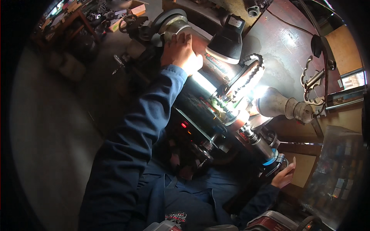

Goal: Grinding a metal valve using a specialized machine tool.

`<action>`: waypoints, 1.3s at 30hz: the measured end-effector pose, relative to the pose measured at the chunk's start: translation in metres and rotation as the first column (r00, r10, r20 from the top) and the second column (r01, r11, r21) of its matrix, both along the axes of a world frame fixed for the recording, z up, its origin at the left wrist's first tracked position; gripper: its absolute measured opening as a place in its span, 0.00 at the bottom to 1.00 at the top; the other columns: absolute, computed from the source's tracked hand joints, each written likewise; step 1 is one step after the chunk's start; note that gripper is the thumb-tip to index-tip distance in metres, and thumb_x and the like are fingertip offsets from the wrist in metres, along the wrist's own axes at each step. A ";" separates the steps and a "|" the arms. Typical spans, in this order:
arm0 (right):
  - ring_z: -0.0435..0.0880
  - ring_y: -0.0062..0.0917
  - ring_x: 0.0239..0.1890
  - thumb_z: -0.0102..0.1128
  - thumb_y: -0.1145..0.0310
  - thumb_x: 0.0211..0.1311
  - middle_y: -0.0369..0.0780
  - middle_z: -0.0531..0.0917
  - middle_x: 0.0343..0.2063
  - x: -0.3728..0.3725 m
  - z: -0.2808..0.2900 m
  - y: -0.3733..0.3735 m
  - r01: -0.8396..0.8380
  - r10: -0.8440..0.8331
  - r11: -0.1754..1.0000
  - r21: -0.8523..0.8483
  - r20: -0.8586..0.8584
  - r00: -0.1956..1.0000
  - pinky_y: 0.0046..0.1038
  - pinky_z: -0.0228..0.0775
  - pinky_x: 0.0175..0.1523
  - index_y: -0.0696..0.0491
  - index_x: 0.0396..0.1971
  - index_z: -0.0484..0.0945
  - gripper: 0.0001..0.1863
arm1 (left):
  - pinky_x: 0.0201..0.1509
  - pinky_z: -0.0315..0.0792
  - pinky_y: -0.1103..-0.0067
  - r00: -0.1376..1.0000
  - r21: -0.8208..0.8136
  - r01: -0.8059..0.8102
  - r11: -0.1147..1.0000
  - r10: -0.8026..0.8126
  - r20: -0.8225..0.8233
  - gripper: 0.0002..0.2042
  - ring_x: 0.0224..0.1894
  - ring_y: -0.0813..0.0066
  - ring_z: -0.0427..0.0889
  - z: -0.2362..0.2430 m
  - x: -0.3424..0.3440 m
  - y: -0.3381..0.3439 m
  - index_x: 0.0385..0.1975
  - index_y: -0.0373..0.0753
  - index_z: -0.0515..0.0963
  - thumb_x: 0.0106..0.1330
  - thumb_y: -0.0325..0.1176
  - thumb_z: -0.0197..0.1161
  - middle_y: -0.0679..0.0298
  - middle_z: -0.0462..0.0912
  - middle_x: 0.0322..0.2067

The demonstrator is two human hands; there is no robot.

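Observation:
A lathe-like machine with a red-brown housing [206, 50] runs diagonally before me. My left hand [181, 53] lies on top of that housing, fingers stretched out, just below a round metal collar and dark wheel [169, 22]. At the machine's other end is a steel cylinder [263, 149] with a blue ring [271, 158] and a handwheel [283, 161]. My right hand [284, 176] is beside this handwheel with its visible fingers extended; whether it touches the rim is unclear. Between the hands, a brightly lit shaft [225, 107] sits in the machine; glare hides its details.
A black lamp head [228, 40] hangs over the machine, and a pale lamp [273, 102] shines from the right. A segmented coolant hose [252, 73] arches alongside. Metal brackets [308, 84] hang at right near a clear plastic sheet [333, 169]. Clutter and boxes [133, 7] stand far left.

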State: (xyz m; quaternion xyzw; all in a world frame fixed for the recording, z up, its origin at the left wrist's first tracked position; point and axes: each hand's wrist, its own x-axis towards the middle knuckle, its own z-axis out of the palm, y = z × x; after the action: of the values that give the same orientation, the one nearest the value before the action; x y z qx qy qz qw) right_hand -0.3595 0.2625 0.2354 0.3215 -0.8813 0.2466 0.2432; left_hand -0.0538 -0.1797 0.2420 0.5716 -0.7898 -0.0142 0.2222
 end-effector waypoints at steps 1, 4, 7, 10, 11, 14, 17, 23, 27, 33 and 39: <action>0.75 0.42 0.58 0.33 0.51 0.76 0.49 0.77 0.57 -0.010 -0.001 -0.018 -0.080 0.087 0.996 -0.037 0.227 0.970 0.36 0.62 0.63 0.58 0.57 0.75 0.29 | 0.73 0.54 0.63 0.998 -0.016 -0.059 0.998 0.060 0.029 0.36 0.71 0.55 0.59 0.014 0.028 0.005 0.68 0.38 0.61 0.59 0.46 0.58 0.54 0.61 0.68; 0.70 0.38 0.64 0.35 0.38 0.72 0.51 0.73 0.61 -0.054 0.013 -0.017 -0.033 -0.009 0.997 0.064 0.572 0.821 0.34 0.58 0.67 0.60 0.60 0.72 0.39 | 0.74 0.53 0.63 1.000 0.021 -0.013 1.000 0.012 0.017 0.35 0.71 0.56 0.59 0.005 0.008 0.002 0.68 0.38 0.61 0.60 0.46 0.57 0.54 0.61 0.69; 0.69 0.36 0.64 0.33 0.25 0.62 0.53 0.72 0.61 -0.122 -0.008 -0.024 -0.138 -0.160 0.962 0.234 0.899 0.408 0.32 0.57 0.67 0.63 0.62 0.68 0.53 | 0.74 0.53 0.63 1.000 0.013 -0.015 1.000 0.015 0.018 0.36 0.70 0.55 0.60 0.001 0.006 0.000 0.68 0.38 0.61 0.60 0.47 0.58 0.54 0.62 0.68; 0.71 0.36 0.62 0.32 0.23 0.61 0.53 0.73 0.59 -0.131 0.000 -0.047 -0.387 -0.346 0.790 0.476 0.867 0.359 0.31 0.57 0.67 0.64 0.62 0.68 0.54 | 0.73 0.53 0.63 1.000 0.017 -0.015 1.000 0.015 0.021 0.36 0.70 0.55 0.60 0.003 0.006 0.000 0.68 0.38 0.61 0.60 0.47 0.58 0.54 0.62 0.68; 0.73 0.35 0.59 0.32 0.22 0.59 0.52 0.76 0.56 -0.134 -0.007 -0.044 -0.404 -0.298 0.789 0.462 0.864 0.405 0.32 0.59 0.65 0.64 0.59 0.71 0.56 | 0.73 0.53 0.63 1.000 0.019 -0.008 1.000 0.008 0.016 0.36 0.70 0.55 0.60 0.001 0.004 -0.001 0.68 0.38 0.61 0.60 0.47 0.58 0.54 0.62 0.68; 0.75 0.37 0.56 0.32 0.22 0.59 0.54 0.79 0.52 -0.096 0.022 -0.065 -0.267 -0.436 0.768 0.582 0.781 0.448 0.32 0.61 0.64 0.65 0.56 0.73 0.55 | 0.73 0.54 0.63 1.000 -0.003 -0.024 1.000 0.024 0.015 0.36 0.70 0.54 0.61 -0.003 0.009 -0.002 0.68 0.38 0.61 0.60 0.47 0.58 0.54 0.63 0.68; 0.77 0.44 0.56 0.35 0.24 0.60 0.56 0.79 0.51 -0.093 0.012 -0.038 -0.160 -0.290 0.828 0.537 0.656 0.697 0.35 0.62 0.63 0.65 0.54 0.75 0.53 | 0.73 0.54 0.64 1.000 -0.026 -0.027 0.999 0.027 -0.001 0.36 0.70 0.54 0.61 -0.001 0.009 0.001 0.68 0.38 0.61 0.59 0.47 0.58 0.54 0.63 0.68; 0.78 0.43 0.55 0.42 0.47 0.73 0.49 0.81 0.52 -0.012 0.004 -0.018 0.186 -0.198 0.979 0.086 0.166 0.966 0.37 0.67 0.59 0.60 0.53 0.78 0.30 | 0.73 0.55 0.64 1.000 -0.041 -0.021 0.999 0.020 -0.023 0.36 0.69 0.55 0.62 -0.009 0.006 -0.006 0.67 0.37 0.61 0.58 0.45 0.59 0.53 0.64 0.67; 0.80 0.42 0.51 0.44 0.54 0.75 0.47 0.82 0.49 0.001 -0.015 -0.010 0.130 -0.131 0.985 -0.110 -0.005 0.991 0.38 0.68 0.57 0.58 0.50 0.79 0.24 | 0.72 0.56 0.65 0.999 -0.103 -0.035 0.994 0.031 -0.044 0.36 0.68 0.55 0.63 -0.015 0.008 -0.008 0.67 0.37 0.62 0.56 0.45 0.60 0.51 0.66 0.66; 0.81 0.40 0.47 0.41 0.62 0.75 0.46 0.84 0.45 0.019 -0.038 -0.003 0.091 -0.142 0.975 -0.201 -0.255 0.957 0.37 0.67 0.54 0.59 0.48 0.80 0.20 | 0.68 0.64 0.68 0.999 -0.057 -0.032 0.998 0.032 -0.013 0.36 0.62 0.54 0.71 -0.001 0.003 -0.003 0.65 0.37 0.64 0.56 0.45 0.60 0.49 0.71 0.61; 0.83 0.40 0.42 0.35 0.58 0.76 0.48 0.84 0.41 0.011 -0.087 -0.001 0.059 -0.272 0.914 -0.402 -0.498 0.823 0.39 0.71 0.49 0.63 0.47 0.78 0.25 | 0.65 0.68 0.66 0.999 -0.034 -0.046 0.998 0.047 0.016 0.33 0.58 0.53 0.76 0.007 0.005 0.002 0.64 0.40 0.66 0.57 0.45 0.59 0.48 0.74 0.57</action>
State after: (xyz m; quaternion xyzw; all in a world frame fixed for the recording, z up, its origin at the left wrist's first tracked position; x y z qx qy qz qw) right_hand -0.3489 0.2613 0.1483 0.2475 -0.7381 0.2834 0.5601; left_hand -0.0489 -0.1776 0.2491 0.5861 -0.7782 0.0093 0.2254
